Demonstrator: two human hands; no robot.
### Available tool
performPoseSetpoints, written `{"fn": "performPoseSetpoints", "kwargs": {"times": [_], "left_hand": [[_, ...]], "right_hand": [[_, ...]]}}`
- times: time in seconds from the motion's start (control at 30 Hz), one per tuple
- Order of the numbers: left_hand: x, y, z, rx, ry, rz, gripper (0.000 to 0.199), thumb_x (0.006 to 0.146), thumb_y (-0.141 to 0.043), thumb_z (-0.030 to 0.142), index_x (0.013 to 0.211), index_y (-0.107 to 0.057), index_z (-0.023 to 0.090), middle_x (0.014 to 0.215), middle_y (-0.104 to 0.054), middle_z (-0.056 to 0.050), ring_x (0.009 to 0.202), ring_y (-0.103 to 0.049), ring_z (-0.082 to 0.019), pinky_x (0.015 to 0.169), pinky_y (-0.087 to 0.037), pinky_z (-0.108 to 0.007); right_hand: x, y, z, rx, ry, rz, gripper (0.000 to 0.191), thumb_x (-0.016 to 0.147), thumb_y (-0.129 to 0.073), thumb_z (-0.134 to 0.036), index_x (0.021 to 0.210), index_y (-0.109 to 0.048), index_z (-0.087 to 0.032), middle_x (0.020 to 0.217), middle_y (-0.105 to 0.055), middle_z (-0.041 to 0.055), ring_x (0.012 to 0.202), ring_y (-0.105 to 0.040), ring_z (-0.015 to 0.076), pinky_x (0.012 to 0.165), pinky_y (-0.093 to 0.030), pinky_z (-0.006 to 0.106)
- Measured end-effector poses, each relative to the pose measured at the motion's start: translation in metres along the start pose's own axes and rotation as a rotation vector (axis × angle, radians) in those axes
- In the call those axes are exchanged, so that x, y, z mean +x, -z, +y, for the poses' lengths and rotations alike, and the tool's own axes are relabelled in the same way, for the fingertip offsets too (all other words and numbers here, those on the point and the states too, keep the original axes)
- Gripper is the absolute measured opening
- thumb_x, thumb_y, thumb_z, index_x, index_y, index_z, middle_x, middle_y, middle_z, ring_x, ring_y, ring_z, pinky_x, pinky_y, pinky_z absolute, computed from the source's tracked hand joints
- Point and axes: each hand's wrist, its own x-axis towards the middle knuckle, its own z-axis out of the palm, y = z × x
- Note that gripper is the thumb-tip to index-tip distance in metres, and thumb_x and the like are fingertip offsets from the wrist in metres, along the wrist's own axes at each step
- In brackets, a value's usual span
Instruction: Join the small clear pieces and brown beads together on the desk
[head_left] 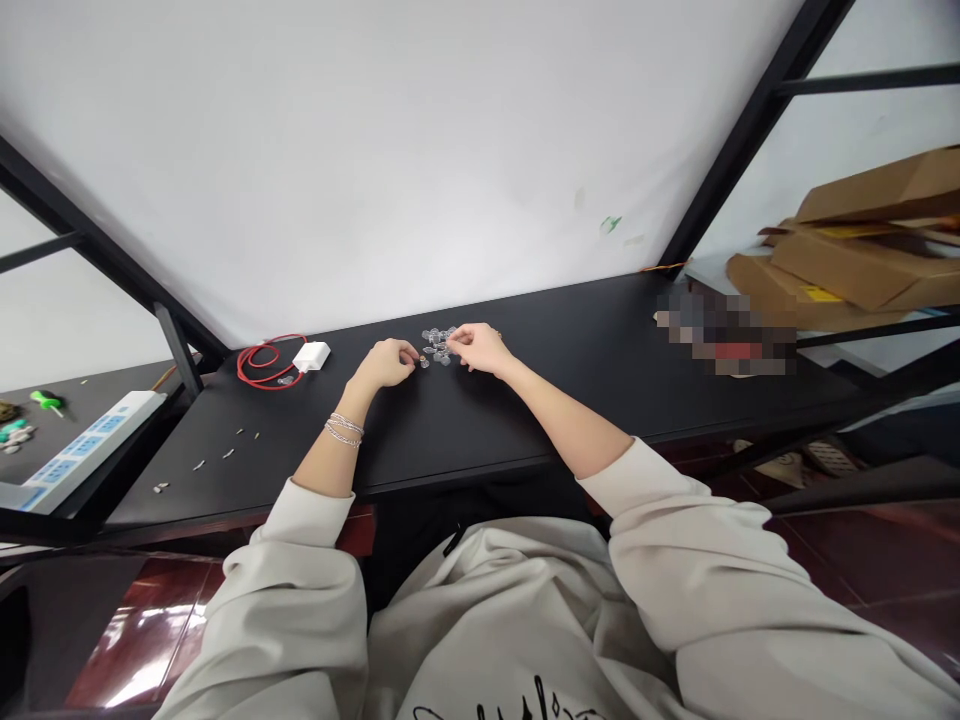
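Clear plastic pieces (439,343), light, small and probably slippery, lie clustered at twelve o'clock on the black desk (435,420); fingertips suit them. Right hand (480,348) pressed together at the cluster, left hand (386,363) curled beside it; any hold cannot be told.

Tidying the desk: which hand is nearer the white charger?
Left. The left hand is a short way from the white charger; the right hand lies farther along the desk, beyond the clear pieces.

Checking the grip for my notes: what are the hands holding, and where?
Cannot tell: the right hand and left hand are at tiny clear pieces.
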Motion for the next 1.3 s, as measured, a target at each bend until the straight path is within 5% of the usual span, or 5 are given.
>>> {"fn": "performPoseSetpoints", "kwargs": {"times": [0.13,0.57,1.3], "left_hand": [[-0.0018,-0.0006,0.0038,-0.001,-0.003,-0.002,0.028,0.065,-0.062,0.004,0.08,-0.08,0.021,0.073,-0.078,-0.002,0.058,-0.067,-0.018,0.061,-0.055,-0.027],[-0.0011,-0.0036,0.0062,-0.017,0.012,-0.016,0.015,0.07,-0.074,0.012,0.081,-0.08,0.021,0.075,-0.078,-0.004,0.06,-0.068,-0.019,0.067,-0.057,-0.03],[-0.0007,-0.0077,0.0088,0.024,-0.019,-0.017,0.009,0.081,-0.073,0.022,0.087,-0.078,0.019,0.084,-0.078,-0.004,0.062,-0.067,-0.016,0.079,-0.055,-0.03]], "right_hand": [[0.0034,0.0024,0.0044,-0.189,0.047,0.055,0.004,0.088,-0.074,-0.019,0.085,-0.072,-0.017,0.067,-0.07,0.002,0.054,-0.062,0.0131,0.063,-0.055,0.027],[0.0021,0.0043,0.0018,-0.309,0.07,0.036,0.004,0.087,-0.075,-0.02,0.085,-0.074,-0.018,0.063,-0.069,0.0003,0.061,-0.067,0.016,0.093,-0.052,0.035],[0.0046,0.0033,0.0069,-0.391,0.091,0.025,0.012,0.089,-0.072,-0.026,0.093,-0.077,-0.016,0.07,-0.074,0.0014,0.065,-0.071,0.0162,0.097,-0.05,0.038]]}}
